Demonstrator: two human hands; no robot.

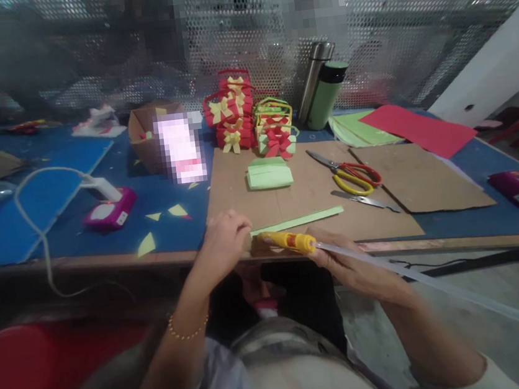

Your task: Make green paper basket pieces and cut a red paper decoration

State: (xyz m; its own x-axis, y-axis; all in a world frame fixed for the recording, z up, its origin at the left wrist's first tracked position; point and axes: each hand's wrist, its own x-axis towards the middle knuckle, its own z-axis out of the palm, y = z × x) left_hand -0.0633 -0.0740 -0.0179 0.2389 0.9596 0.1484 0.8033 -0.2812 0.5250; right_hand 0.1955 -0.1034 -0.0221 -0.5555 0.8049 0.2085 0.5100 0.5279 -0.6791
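My right hand (pixel 346 262) grips a yellow hot glue gun (pixel 289 241), its nozzle pointing left. A long translucent glue stick (pixel 443 289) runs out of the gun's back towards the lower right. With its fingers pinched, my left hand (pixel 222 241) holds the left end of a narrow light green paper strip (pixel 306 218). The gun's nozzle is close to that end; whether it touches the paper I cannot tell. The strip lies along the front of a cardboard sheet (pixel 235 191). Behind it sits a folded light green paper piece (pixel 270 176).
Scissors (pixel 348 172) and a loose blade (pixel 366 200) lie right of the folded piece. Red and green paper baskets with bows (pixel 235 119) stand behind, near two flasks (pixel 327 94). At left are a cardboard box (pixel 141 142), a lit phone (pixel 181 147) and a purple device (pixel 111 210) with a cable.
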